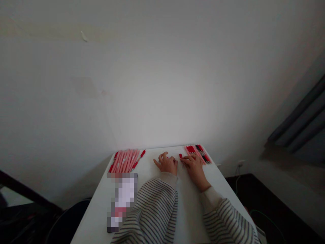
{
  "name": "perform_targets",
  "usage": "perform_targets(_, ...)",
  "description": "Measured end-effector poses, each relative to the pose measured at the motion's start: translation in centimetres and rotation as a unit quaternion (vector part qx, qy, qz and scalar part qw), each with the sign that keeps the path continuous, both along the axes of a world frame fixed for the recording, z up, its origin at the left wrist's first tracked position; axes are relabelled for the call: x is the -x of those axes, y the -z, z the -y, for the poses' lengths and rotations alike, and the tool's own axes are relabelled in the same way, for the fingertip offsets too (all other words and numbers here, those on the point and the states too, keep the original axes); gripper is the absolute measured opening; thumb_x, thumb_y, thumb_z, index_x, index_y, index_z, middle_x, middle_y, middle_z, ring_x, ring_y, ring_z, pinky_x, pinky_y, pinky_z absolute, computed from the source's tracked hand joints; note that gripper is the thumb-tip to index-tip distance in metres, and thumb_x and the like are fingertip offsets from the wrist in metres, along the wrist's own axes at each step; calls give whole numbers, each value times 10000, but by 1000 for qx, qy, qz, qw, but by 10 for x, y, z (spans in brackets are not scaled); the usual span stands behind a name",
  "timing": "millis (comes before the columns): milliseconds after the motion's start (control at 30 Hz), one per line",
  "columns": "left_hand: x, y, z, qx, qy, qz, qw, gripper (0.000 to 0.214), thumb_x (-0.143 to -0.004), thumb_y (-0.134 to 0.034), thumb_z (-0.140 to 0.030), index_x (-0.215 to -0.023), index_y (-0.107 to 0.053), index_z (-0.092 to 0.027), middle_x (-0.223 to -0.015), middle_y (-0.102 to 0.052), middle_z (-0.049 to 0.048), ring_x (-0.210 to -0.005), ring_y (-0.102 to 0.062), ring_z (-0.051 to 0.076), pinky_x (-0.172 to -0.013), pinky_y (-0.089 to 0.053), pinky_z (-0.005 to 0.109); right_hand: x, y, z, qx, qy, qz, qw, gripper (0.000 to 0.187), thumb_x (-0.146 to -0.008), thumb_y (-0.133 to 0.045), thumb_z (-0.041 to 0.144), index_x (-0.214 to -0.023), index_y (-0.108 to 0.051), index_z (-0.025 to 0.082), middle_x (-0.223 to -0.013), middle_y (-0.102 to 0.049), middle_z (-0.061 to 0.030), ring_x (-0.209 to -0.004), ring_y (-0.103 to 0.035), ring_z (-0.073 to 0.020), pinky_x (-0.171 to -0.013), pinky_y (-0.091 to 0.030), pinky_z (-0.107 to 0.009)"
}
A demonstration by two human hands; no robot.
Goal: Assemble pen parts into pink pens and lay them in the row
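Note:
Over the middle of the white table [189,217], my left hand [167,164] has its thumb and index finger pinched together, the other fingers raised and spread. What the pinch holds, if anything, is too small to make out. Close by on the right, my right hand [195,167] grips a short red pen piece [180,156] at its fingertips. Just beyond the right hand lie red, pink and black pen parts [198,149], partly hidden by the fingers. A row of pink pens with red ends [125,161] lies at the far left of the table.
A blurred-out, phone-like flat thing [125,193] lies on the table left of my left sleeve. The wall [162,84] rises right behind the table. A dark round seat-like object [68,223] stands at the lower left. A cable [237,179] hangs from a wall socket on the right.

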State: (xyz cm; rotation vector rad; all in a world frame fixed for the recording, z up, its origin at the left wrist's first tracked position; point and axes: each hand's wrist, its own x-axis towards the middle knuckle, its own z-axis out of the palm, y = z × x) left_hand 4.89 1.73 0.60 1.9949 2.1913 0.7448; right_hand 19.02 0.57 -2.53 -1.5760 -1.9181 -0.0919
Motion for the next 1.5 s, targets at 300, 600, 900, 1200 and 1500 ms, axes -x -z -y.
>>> perform_targets(300, 1, 1, 2, 14, -3, 2, 1000, 124, -733, -651, -363, -830, -714, -320, -1343, -493, -12, -1270, -356, 275, -1107, -133, 656, 3, -8, 6, 27, 5, 8, 1000, 290, -869, -556, 267, -1117, -653, 380, -1139, -660, 15, -1133, -395, -260, -988, -257, -466)
perform_targets(600, 12, 1, 12, -5, 6, -4, 1000, 182, -776, -598, -379, -925, -692, -332, -1340, -518, -3, -1295, -352, 259, -1109, -120, 659, 8, -10, 6, 17, 5, 25, 1000, 287, -861, -555, 263, -1104, -660, 374, -1129, -666, -8, -1131, -405, -275, -967, -250, -489)
perform_targets(900, 54, 14, 26, -47, -12, -33, 998, 379, -847, -450, -359, -1179, -587, -235, -1349, -528, 63, -1293, -400, 243, -1107, -287, 502, 16, -13, 9, 14, -14, 13, 1000, 300, -855, -548, 241, -1099, -662, 372, -1102, -676, -7, -1085, -413, -261, -971, -238, -495)
perform_targets(1200, 72, 13, 37, 0, -46, -91, 995, 504, -870, -343, -381, -1286, -508, -148, -1423, -453, 126, -1339, -361, 261, -1112, -269, 526, 9, -6, 8, -31, 12, -4, 999, 295, -848, -553, 248, -1125, -653, 261, -1103, -660, -46, -1078, -436, -253, -970, -289, -447)
perform_targets(1500, 76, 6, 44, 83, -26, -108, 990, 591, -860, -334, -444, -1363, -430, -149, -1497, -341, 122, -1392, -271, 285, -1125, -209, 576, 8, -6, 20, -11, 23, 50, 998, 233, -867, -531, 267, -1038, -688, 285, -1103, -657, -21, -1043, -449, -247, -954, -309, -435)
